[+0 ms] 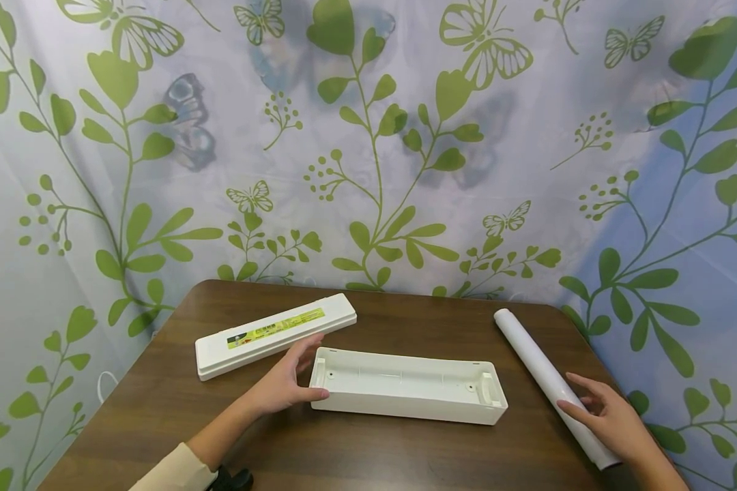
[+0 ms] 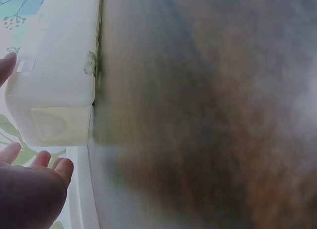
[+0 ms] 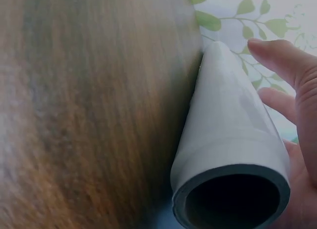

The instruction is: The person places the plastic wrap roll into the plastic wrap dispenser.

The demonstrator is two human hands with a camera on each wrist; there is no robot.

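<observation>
An empty white plastic box (image 1: pixel 405 405), long and narrow, sits open side up at the middle of the table. My left hand (image 1: pixel 285 382) is at its left end, thumb by the front corner and fingers spread toward the back. In the left wrist view the box end (image 2: pixel 54 125) shows beside the fingers, with a gap between. To the right lies a white roll (image 1: pixel 537 365) on a hollow, dark-lined tube. My right hand (image 1: pixel 611 416) is over its near part, with thumb and fingers loosely bent. In the right wrist view the thumb stands off the roll (image 3: pixel 228 110).
A long white lid (image 1: pixel 221 358) with a yellow-green label lies slantwise behind my left hand. Everything rests on a brown wooden table (image 1: pixel 399 457). A curtain (image 1: pixel 368 170) printed with leaves and butterflies hangs behind and at both sides.
</observation>
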